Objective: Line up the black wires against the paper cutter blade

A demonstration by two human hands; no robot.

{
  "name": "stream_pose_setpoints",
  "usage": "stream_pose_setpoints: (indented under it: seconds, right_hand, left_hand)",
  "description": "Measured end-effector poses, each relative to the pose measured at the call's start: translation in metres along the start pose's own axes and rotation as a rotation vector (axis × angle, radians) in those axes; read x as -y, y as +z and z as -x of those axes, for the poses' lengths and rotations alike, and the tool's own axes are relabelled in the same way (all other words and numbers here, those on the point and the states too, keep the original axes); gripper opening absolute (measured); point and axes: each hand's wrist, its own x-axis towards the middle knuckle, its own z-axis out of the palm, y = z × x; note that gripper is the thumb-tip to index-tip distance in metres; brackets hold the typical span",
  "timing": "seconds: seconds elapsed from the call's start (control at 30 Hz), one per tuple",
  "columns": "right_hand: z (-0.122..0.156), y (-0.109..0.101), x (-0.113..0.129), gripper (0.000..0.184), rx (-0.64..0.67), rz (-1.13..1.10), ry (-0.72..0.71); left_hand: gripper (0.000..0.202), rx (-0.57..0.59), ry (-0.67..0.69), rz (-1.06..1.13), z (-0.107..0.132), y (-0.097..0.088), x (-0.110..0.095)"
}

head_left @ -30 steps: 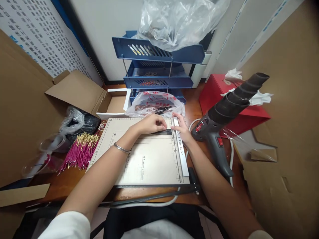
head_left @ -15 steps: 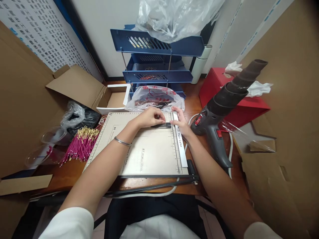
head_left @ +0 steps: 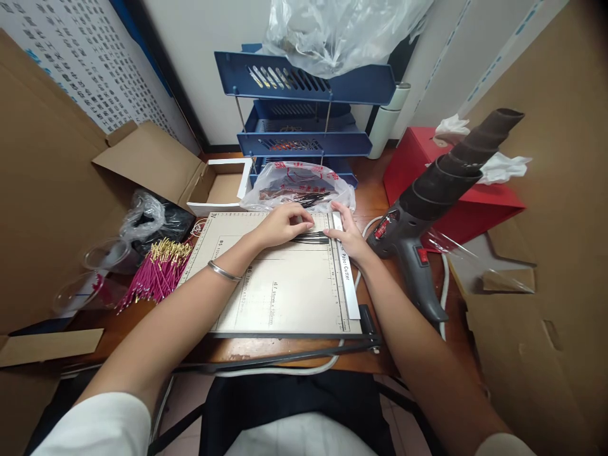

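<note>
A paper cutter (head_left: 304, 291) with a cream board and printed size lines lies on the table, its dark blade arm (head_left: 294, 356) swung down along the front. Thin black strands (head_left: 313, 238) lie side by side across its upper right part, pointing at the white guard strip (head_left: 350, 291). My left hand (head_left: 285, 225), with a silver bangle on the wrist, is over them, fingers curled and closed on their left part. My right hand (head_left: 349, 234) spans the guard strip with thumb and fingers apart. Its thumb touches the strands' right ends.
Behind the board sits a clear plastic bag (head_left: 299, 183) with more black strands. A heat gun (head_left: 422, 221) stands at right before a red tissue box (head_left: 465, 177). Magenta strands with gold tips (head_left: 159, 272) are piled at left, near an open carton (head_left: 156, 158). Blue trays (head_left: 304, 82) rise behind.
My left hand has shifted slightly left along the strands, and more of them shows between the hands. My right hand stays at the guard strip. The whole view has shifted slightly.
</note>
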Motion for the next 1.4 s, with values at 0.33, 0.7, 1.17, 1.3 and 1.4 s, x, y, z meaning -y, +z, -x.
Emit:
stream_pose_setpoints:
  seconds: [0.33, 0.7, 1.17, 1.3, 1.4]
  right_hand:
    - [-0.001, -0.004, 0.002, 0.092, 0.016, -0.032, -0.007]
    - [-0.009, -0.001, -0.007, 0.075, -0.055, -0.118, 0.041]
    - [-0.013, 0.0, -0.01, 0.076, -0.063, -0.153, 0.039]
    - [-0.013, 0.0, -0.011, 0.074, -0.064, -0.152, 0.043]
    - [-0.012, 0.0, -0.011, 0.078, -0.06, -0.138, 0.031]
  left_hand:
    - [0.013, 0.084, 0.014, 0.038, -0.007, 0.001, 0.004]
    - [0.012, 0.069, 0.09, -0.032, -0.007, -0.002, 0.01]
    - [0.012, -0.001, 0.018, -0.173, -0.01, 0.012, 0.001]
    - [0.012, -0.006, 0.012, -0.171, -0.011, 0.013, 0.001]
    - [0.011, -0.012, 0.006, -0.181, -0.011, 0.014, 0.002]
